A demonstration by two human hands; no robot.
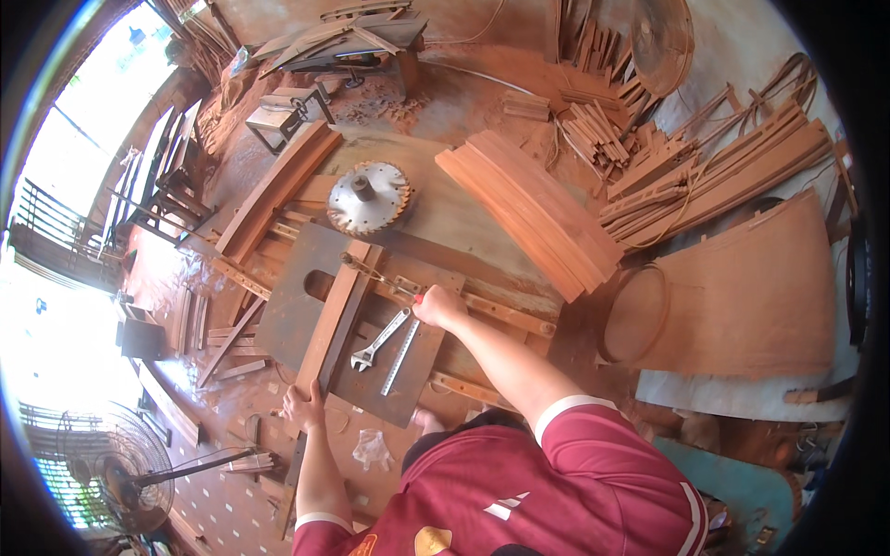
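My right hand [439, 307] is closed around the red handle of a slim metal tool [397, 286], whose exact kind I cannot make out. Its far end reaches toward the upper end of a long wooden rail [336, 320] lying across a dark metal table plate [287, 287]. At the rail's near end, my left hand [304, 408] wraps its fingers round the wood. An adjustable wrench [378, 341] and a steel ruler [400, 356] lie on the plate between my hands. Just beyond the rail rests a round, toothed saw blade [369, 198].
Stacked reddish boards [533, 208] sit at the table's right, and a long beam [278, 190] at its left. A standing fan [116, 468] is at lower left. Timber piles [714, 176] and a large brown curved panel [742, 287] occupy the right. Sawdust covers the floor.
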